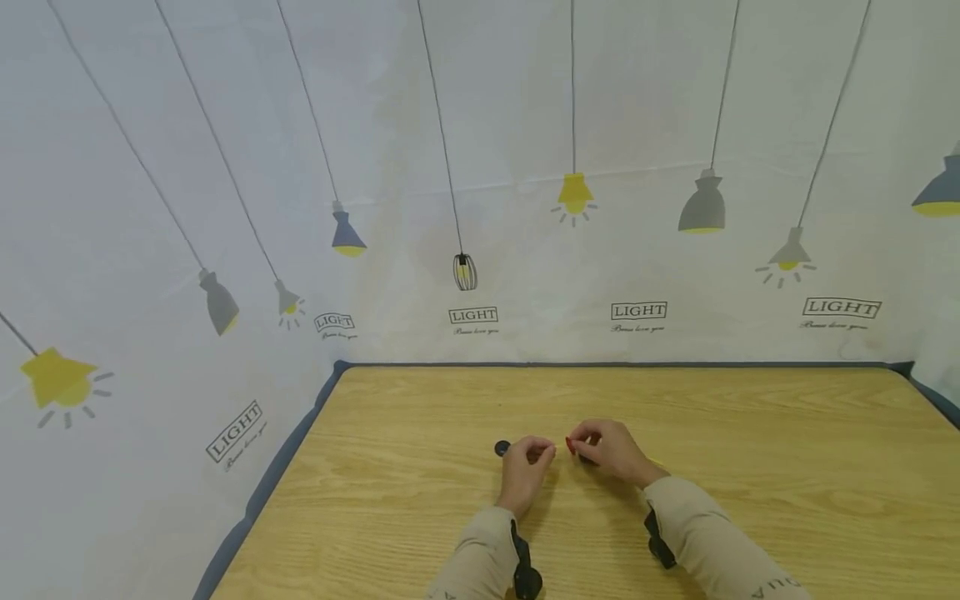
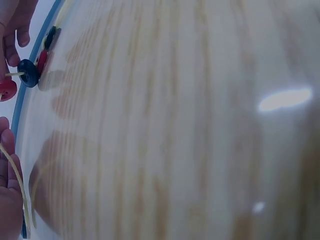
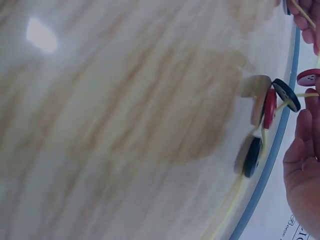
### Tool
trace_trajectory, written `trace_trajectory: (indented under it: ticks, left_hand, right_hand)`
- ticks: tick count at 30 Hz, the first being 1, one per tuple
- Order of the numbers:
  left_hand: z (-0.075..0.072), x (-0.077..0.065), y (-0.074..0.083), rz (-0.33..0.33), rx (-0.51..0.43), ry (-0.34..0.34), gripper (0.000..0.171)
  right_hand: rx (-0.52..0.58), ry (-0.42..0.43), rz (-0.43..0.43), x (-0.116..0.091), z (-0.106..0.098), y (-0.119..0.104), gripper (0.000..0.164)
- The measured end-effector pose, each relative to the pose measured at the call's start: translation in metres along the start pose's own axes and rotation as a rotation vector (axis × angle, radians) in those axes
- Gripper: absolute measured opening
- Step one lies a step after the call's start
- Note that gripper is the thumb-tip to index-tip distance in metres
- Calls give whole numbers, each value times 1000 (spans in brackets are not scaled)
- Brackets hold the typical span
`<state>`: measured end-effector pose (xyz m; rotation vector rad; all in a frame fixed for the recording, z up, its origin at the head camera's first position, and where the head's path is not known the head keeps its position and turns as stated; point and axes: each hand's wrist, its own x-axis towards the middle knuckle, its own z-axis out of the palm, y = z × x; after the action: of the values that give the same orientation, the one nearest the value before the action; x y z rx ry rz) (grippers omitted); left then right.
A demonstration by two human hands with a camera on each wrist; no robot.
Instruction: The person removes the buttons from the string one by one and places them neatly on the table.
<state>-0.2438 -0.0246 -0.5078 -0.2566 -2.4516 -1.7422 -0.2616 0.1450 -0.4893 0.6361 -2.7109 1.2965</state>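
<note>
In the head view my left hand [image 1: 525, 473] pinches the yellow cord [image 2: 19, 176] between thumb and fingers. Opposite it, my right hand [image 1: 613, 452] holds a red button [image 1: 571, 446] at its fingertips, and the cord runs between the hands. Behind that button the cord carries a dark button [image 3: 286, 95], another red button [image 3: 270, 108] and a second dark button [image 3: 253, 157]. These hang or lie low under the right hand, close to the table. The left fingertips are partly cut off in the left wrist view.
A separate dark button [image 1: 502, 448] lies on the wooden table [image 1: 390, 500], just left of my left hand. White fabric [image 1: 525, 267] printed with lamps rises behind the table's blue edge. Each wrist wears a black strap device.
</note>
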Motion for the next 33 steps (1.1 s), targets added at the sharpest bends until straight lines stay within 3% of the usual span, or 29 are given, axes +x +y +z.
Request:
trace_trajectory:
  ticks: [11,18,21,22,26,33]
  left_hand:
    - [4,-1,-6,12,-9,-7,7]
    - [6,-1,-15,171,-49,-10,13]
    - [8,-1,-12,142,-48,-8,12]
    - [8,-2,-8,92,-49,-11,11]
    - [9,-2,-2,33,-17,-17,10]
    - [12,-2,0,14,-29,-35,20]
  right_hand:
    - [117,-4,53,1,-3,-1,8]
    - [167,-11,77,1,-4,0,8]
    - [181,-7,89,1,-4,-2,9]
    - [191,-12,92,1,-5,-2,10]
    - [227,-28,87,-1,-6,-4,12]
    - [275,-56,96,-3,-8,-6,15]
